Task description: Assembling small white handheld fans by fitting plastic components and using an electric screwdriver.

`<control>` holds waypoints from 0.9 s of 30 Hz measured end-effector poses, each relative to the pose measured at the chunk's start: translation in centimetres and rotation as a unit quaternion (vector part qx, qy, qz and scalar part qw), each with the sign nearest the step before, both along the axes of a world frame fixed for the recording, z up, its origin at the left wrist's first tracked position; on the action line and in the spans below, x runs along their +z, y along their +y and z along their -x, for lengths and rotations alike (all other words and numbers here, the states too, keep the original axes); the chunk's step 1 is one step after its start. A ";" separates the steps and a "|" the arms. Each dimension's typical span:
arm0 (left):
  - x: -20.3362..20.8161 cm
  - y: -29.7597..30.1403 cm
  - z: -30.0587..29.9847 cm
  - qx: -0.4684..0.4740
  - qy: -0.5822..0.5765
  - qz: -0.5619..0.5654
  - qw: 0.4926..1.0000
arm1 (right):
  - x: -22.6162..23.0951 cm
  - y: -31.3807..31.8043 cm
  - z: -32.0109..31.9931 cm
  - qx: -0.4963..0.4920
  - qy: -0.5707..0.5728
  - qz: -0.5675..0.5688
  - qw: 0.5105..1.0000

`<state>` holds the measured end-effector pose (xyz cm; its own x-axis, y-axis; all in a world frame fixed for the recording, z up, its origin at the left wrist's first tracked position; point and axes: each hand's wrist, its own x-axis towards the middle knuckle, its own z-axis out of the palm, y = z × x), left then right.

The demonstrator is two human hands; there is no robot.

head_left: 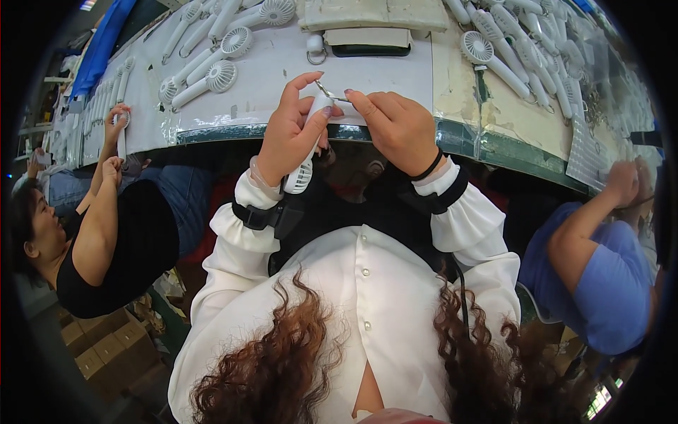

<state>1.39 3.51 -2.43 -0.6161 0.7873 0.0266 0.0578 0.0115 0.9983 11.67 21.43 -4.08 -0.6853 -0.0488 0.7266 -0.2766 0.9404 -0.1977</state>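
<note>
My left hand point(288, 138) is wrapped round a white handheld fan point(299, 178), its round grille pointing down past my wrist and its handle end up between thumb and fingers. A small metal clasp point(323, 87) sticks out at the handle end, next to my left fingertips. My right hand point(404, 131) is closed, thumb and forefinger pinching a thin metal piece point(341, 99) that reaches to the handle end. Whether this piece is part of the clasp or a separate tool, I cannot tell. Both hands are in front of the table's near edge.
White handheld fans point(215, 78) lie at the left of the table, and a pile of more fans point(522, 53) at the right. A black flat object point(371, 50) lies at the back middle. One person point(120, 233) sits at my left, another point(600, 275) at my right.
</note>
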 end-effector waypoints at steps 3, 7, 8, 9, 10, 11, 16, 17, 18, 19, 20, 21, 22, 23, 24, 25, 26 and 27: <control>0.0 0.0 0.0 0.001 0.002 0.003 1.000 | 0.1 -0.1 -0.1 -0.002 -0.006 -0.009 1.000; 0.3 0.0 0.2 -0.004 -0.034 0.009 0.999 | 0.3 -0.3 -0.1 -0.032 0.022 -0.044 0.998; 0.4 0.0 0.2 -0.004 -0.037 0.011 0.999 | 0.0 -0.2 0.1 -0.047 0.039 -0.036 0.998; 0.5 -0.1 0.2 -0.004 -0.041 0.012 0.999 | -0.3 -0.1 0.2 -0.061 0.055 -0.027 0.996; 0.6 -0.1 0.1 -0.003 -0.044 0.014 0.999 | -0.4 -0.1 0.3 -0.075 0.071 -0.019 0.995; 0.6 -0.1 0.1 -0.003 -0.045 0.014 0.999 | -0.4 -0.1 0.4 -0.074 0.070 -0.019 0.995; 0.7 -0.1 0.1 -0.009 -0.044 0.007 0.999 | -0.3 -0.1 0.5 -0.036 0.064 -0.023 0.997; 0.7 -0.1 0.1 -0.009 -0.042 0.006 0.999 | -0.3 -0.1 0.4 -0.035 0.061 -0.027 0.997; 0.7 -0.2 0.1 -0.009 -0.040 0.006 0.999 | -0.3 -0.1 0.4 -0.035 0.058 -0.030 0.997; 0.6 -0.2 0.1 -0.009 -0.041 0.006 0.999 | -0.3 -0.1 0.4 -0.035 0.057 -0.030 0.997; 0.6 -0.2 0.1 -0.011 -0.038 0.006 0.999 | -0.2 -0.1 0.4 -0.035 0.057 -0.031 0.997; 0.6 -0.2 0.1 -0.012 -0.035 0.005 0.999 | -0.2 -0.1 0.4 -0.035 0.056 -0.032 0.997; 0.6 -0.2 0.2 -0.014 -0.032 0.004 0.999 | -0.2 -0.1 0.4 -0.035 0.056 -0.033 0.997; 0.6 -0.2 0.2 -0.014 -0.032 0.004 0.999 | -0.2 -0.1 0.4 -0.035 0.056 -0.033 0.997; 0.6 -0.2 0.2 -0.015 -0.029 0.004 0.999 | -0.2 -0.1 0.4 -0.034 0.055 -0.033 0.997; 0.6 -0.2 0.2 -0.017 -0.027 0.004 0.999 | -0.2 -0.1 0.4 -0.032 0.054 -0.033 0.998; 0.6 -0.2 0.2 -0.018 -0.025 0.005 1.000 | -0.2 -0.1 0.4 -0.031 0.052 -0.032 0.998; 0.5 -0.2 0.1 -0.018 -0.025 0.005 1.000 | -0.2 -0.1 0.4 -0.031 0.052 -0.032 0.998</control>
<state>1.24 3.32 -1.88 -0.5870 0.8095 -0.0118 0.0082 0.0205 0.9998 11.31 21.33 -4.33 -0.6091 -0.0573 0.7910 -0.2333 0.9662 -0.1096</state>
